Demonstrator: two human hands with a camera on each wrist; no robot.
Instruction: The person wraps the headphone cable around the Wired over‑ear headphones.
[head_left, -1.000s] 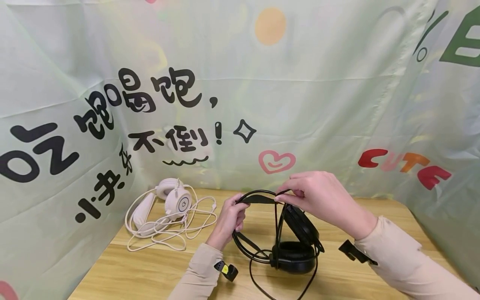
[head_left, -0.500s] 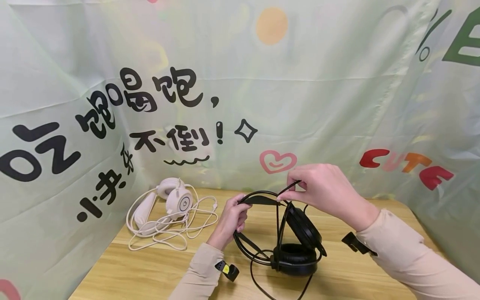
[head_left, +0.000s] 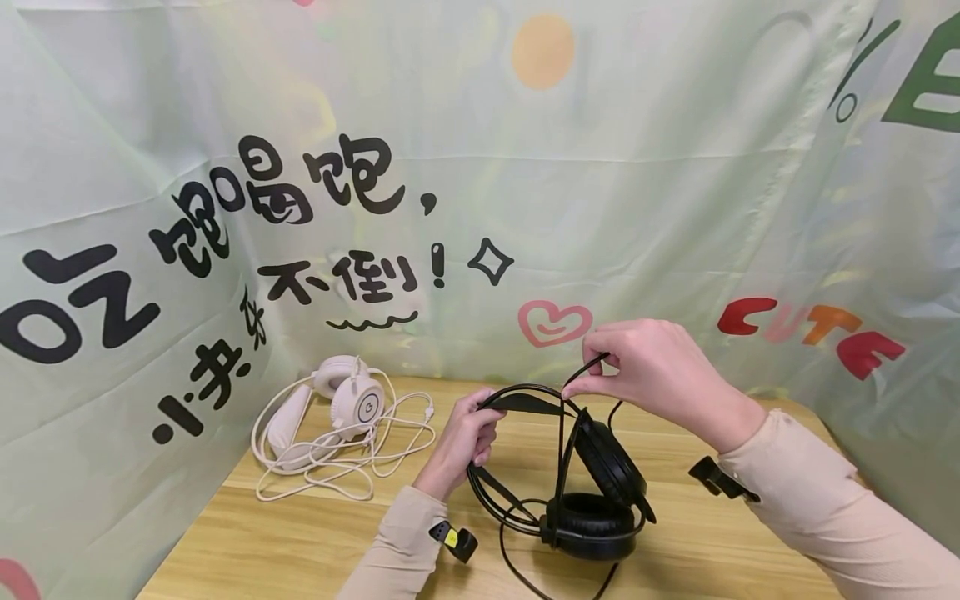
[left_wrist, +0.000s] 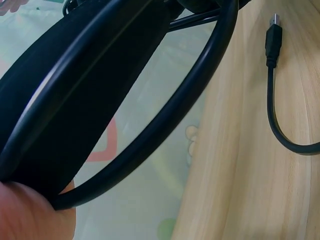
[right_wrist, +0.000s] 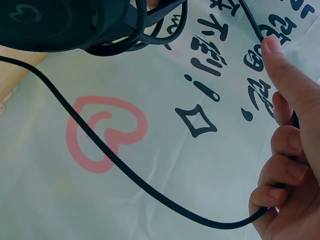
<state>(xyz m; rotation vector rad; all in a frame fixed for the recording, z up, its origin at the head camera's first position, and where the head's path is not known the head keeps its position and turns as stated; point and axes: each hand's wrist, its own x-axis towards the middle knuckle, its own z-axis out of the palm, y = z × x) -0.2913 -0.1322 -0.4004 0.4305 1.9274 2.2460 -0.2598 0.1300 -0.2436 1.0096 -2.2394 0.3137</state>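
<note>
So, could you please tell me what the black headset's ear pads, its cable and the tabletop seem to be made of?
The ear pads look like black leatherette over foam: a soft, puffy ring with dull sheen, though real leather can't be excluded. The cable seems rubber or plastic coated, smooth, matte and bending freely. The tabletop shows pale wood grain; solid or laminate is unclear.

Both forearms reach forward in beige sleeves. The left hand (head_left: 463, 440) is low, wrist bent up, its fingers (head_left: 483, 417) curled in a grip. The right hand (head_left: 651, 367) is raised higher, thumb and forefinger pinched together, the other fingers (right_wrist: 284, 170) curled.
</note>
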